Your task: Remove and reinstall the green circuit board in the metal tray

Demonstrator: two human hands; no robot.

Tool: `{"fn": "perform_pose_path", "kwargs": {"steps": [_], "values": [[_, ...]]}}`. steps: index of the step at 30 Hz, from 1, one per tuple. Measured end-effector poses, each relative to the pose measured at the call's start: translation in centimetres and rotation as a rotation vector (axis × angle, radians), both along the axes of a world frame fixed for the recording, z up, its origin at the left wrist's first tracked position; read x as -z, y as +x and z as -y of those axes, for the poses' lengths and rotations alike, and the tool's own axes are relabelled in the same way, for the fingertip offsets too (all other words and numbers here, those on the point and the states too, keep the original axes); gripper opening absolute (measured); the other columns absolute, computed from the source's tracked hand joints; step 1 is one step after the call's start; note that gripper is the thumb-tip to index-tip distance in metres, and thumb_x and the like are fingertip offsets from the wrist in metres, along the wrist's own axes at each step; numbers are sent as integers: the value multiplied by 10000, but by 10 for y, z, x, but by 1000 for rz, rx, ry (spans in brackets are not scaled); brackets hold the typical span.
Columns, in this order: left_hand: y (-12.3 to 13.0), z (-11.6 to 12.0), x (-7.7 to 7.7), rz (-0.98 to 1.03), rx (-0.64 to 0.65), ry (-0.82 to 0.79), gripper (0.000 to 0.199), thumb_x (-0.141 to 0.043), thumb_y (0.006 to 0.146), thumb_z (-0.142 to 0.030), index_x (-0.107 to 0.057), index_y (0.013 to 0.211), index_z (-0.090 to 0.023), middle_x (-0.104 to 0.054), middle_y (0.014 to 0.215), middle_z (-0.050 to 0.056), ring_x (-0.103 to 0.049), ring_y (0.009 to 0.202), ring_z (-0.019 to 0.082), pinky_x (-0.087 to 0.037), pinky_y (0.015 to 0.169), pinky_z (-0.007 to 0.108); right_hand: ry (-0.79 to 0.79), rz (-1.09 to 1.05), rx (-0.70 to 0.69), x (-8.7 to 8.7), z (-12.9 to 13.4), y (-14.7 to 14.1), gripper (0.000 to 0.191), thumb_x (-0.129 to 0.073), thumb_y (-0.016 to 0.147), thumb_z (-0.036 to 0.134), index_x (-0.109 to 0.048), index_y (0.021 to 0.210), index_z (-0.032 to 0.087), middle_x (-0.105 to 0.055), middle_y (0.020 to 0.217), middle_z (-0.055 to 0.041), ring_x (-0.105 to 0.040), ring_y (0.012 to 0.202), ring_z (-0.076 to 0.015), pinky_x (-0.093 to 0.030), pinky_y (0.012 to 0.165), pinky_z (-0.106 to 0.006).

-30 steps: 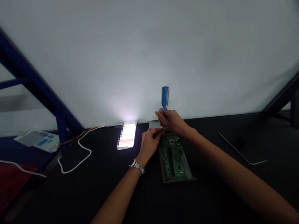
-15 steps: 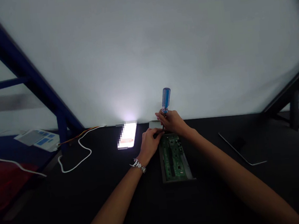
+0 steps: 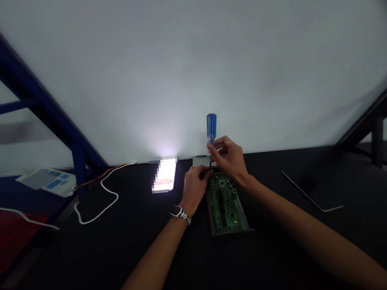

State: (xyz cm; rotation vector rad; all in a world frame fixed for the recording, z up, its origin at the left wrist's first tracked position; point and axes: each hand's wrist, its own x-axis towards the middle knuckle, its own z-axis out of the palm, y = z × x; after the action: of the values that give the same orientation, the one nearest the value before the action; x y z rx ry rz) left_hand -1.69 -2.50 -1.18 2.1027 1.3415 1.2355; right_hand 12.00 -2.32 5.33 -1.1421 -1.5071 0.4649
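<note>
My right hand [image 3: 228,158] is shut on a blue-handled screwdriver [image 3: 211,128], which stands nearly upright with its thin shaft pointing down at the far end of the board. My left hand [image 3: 193,190] lies just left of the shaft, its fingers curled over a thin dark item [image 3: 206,174] whose exact kind I cannot make out. Below both hands, a green circuit board [image 3: 225,205] sits in a grey metal tray [image 3: 229,231]. A flat grey plate [image 3: 199,161] lies beyond the board, partly hidden by my hands.
A glowing phone [image 3: 164,175] lies left of my hands on the black table [image 3: 279,255]. Further left are white and coloured cables [image 3: 104,192] and a flat white packet [image 3: 46,181]. A bent metal rod [image 3: 307,193] lies right. Blue frame posts [image 3: 79,167] stand behind.
My right hand has shifted slightly up and to the right, and the screwdriver now stands more upright. My left hand has moved only a little.
</note>
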Motion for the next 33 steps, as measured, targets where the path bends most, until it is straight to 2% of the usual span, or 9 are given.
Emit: {"fn": "perform_pose_path", "kwargs": {"steps": [4,8,12,16,20,24,29,31,33], "values": [[2,2,0,-13,-27,4,114,-615,888,-249,-706,923,-191,-694,880,49,-627,854,206,-487,813,339,-2,89,106,-3,1,-4,329,-602,839,541,-527,854,221,-692,785,-38,-656,617,-172,-498,576,-314],[2,7,-4,-69,-19,23,127,-579,903,-231,-692,947,-193,-680,910,56,-594,928,227,-480,858,369,57,202,187,-6,3,-4,279,-602,857,487,-524,819,222,-697,732,-22,-654,606,-170,-482,596,-310],[2,19,-4,-133,-63,36,303,-621,863,-242,-601,1160,-181,-568,1143,102,-525,1090,261,-459,960,424,93,237,197,-5,3,-3,233,-599,864,433,-507,813,225,-693,693,-8,-638,561,-158,-464,569,-296],[4,29,1,-177,-76,-31,344,-617,823,-177,-561,1160,-145,-498,1149,119,-525,1092,270,-452,998,447,119,212,188,-3,1,-3,231,-596,866,424,-487,802,230,-677,660,0,-622,538,-151,-451,540,-282],[7,28,3,-127,-47,-102,335,-571,794,-91,-556,1124,-145,-482,1148,119,-577,1003,243,-489,958,422,139,183,147,0,0,-3,249,-572,886,439,-470,804,228,-661,644,0,-611,521,-142,-444,522,-272],[7,27,5,-98,-47,-98,325,-562,784,-75,-564,1102,-144,-485,1135,125,-599,927,233,-516,901,420,140,163,98,2,0,-4,202,-523,919,409,-480,847,226,-648,672,-15,-598,515,-135,-442,499,-273],[3,23,4,-138,-46,-18,310,-611,830,-176,-584,1138,-144,-533,1126,129,-569,1025,274,-481,942,464,45,66,-44,3,-3,-1,222,-507,929,448,-487,908,228,-638,746,-23,-566,474,-109,-445,451,-262],[0,15,-1,-121,25,43,291,-585,874,-205,-594,1163,-172,-578,1130,113,-551,1078,273,-448,983,470,1,29,-129,2,-4,3,245,-509,926,472,-492,930,227,-637,762,-20,-565,465,-104,-446,434,-255],[-4,5,-8,-61,147,60,260,-523,922,-200,-612,1166,-189,-633,1126,92,-571,1070,247,-452,975,430,-43,-1,-208,1,-5,7,260,-517,921,485,-491,941,227,-643,782,-20,-586,481,-109,-460,432,-250]]}}
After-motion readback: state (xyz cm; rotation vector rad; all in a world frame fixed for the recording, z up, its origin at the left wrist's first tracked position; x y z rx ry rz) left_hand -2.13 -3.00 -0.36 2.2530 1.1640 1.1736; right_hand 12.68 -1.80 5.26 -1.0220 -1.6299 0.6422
